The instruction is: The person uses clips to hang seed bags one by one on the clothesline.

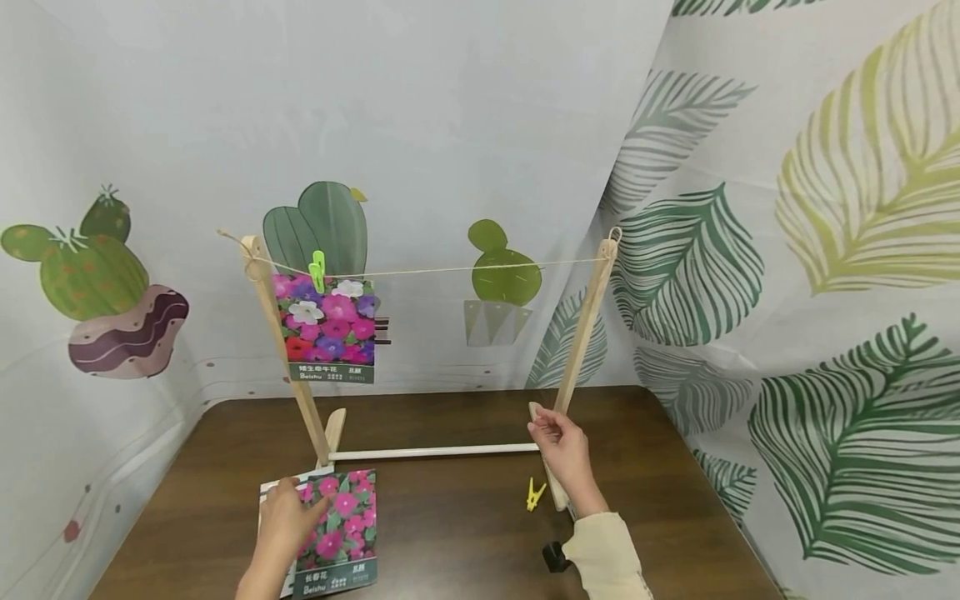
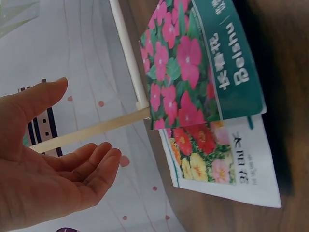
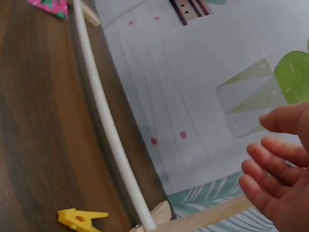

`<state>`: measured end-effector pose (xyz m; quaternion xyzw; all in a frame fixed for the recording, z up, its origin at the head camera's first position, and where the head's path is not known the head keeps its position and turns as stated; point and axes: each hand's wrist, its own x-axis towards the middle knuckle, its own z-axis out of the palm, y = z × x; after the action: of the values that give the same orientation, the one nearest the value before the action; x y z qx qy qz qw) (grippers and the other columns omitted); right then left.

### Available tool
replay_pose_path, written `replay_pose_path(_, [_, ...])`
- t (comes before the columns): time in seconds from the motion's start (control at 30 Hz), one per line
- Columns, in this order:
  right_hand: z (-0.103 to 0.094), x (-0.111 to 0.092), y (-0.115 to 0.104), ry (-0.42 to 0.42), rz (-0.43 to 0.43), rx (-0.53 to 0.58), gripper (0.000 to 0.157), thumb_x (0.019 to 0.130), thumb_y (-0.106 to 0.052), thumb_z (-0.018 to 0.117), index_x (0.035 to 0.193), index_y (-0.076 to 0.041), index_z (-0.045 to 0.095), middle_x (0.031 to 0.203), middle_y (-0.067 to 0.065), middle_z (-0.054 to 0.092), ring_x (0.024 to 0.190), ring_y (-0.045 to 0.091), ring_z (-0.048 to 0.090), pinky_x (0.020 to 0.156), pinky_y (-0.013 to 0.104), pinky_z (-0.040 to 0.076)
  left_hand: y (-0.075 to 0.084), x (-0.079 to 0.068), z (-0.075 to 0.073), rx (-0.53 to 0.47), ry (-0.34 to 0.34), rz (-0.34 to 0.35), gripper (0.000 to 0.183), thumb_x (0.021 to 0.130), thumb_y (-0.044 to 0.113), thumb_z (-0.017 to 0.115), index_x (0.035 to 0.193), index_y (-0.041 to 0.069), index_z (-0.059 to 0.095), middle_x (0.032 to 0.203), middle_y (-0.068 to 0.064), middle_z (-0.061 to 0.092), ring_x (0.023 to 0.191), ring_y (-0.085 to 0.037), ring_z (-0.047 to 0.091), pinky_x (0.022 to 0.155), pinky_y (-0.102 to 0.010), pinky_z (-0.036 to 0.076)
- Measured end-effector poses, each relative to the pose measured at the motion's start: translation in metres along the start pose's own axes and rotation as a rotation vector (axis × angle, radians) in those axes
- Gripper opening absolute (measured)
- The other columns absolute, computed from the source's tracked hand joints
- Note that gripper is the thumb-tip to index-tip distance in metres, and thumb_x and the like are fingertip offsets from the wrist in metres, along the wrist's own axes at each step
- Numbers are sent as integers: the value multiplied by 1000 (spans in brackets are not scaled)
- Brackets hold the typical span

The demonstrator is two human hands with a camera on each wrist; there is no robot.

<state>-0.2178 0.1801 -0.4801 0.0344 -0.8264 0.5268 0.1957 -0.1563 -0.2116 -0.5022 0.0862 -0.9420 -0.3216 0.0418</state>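
Observation:
My left hand [image 1: 282, 521] hovers over two flower seed packets on the table; its fingers are loosely bent and hold nothing. The upper packet [image 1: 351, 521] has pink flowers and a dark green band. Partly beneath it lies a white packet [image 2: 256, 174] with red and yellow flowers. Beside the right wooden post [image 1: 585, 325] is my right hand [image 1: 566, 454], thumb and fingers apart and nothing between them in the right wrist view. A yellow clothespin [image 1: 535, 494] lies on the table nearby. A green clothespin [image 1: 318, 272] holds another packet [image 1: 330, 329] on the string.
The thin string [image 1: 450, 270] runs between the left post [image 1: 288, 358] and the right one. A white rod [image 1: 435, 452] joins their lower parts. Near my right sleeve sits a small black object [image 1: 555, 557]. A patterned cloth hangs behind the brown table [image 1: 450, 533].

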Motion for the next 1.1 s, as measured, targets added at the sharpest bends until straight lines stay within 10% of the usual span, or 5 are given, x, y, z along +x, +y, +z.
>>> replay_pose_path(0.67, [13,-27,47,-288,259,-365,40,84,-18,70,104,16,61,91,23,66,82,34,63,70,45,51,-15,-4,24,6,-11,-17,70,77,21,74,107,-32,38,102,-49,41,99,-65,41,88,-67,36])
replay_pose_path(1.1, [24,-38,52,-271,272,-491,41,79,-17,75,98,16,59,87,26,63,80,37,62,72,48,50,-21,-4,30,50,-13,-58,72,72,22,80,103,-30,41,95,-46,46,92,-61,46,81,-64,40])
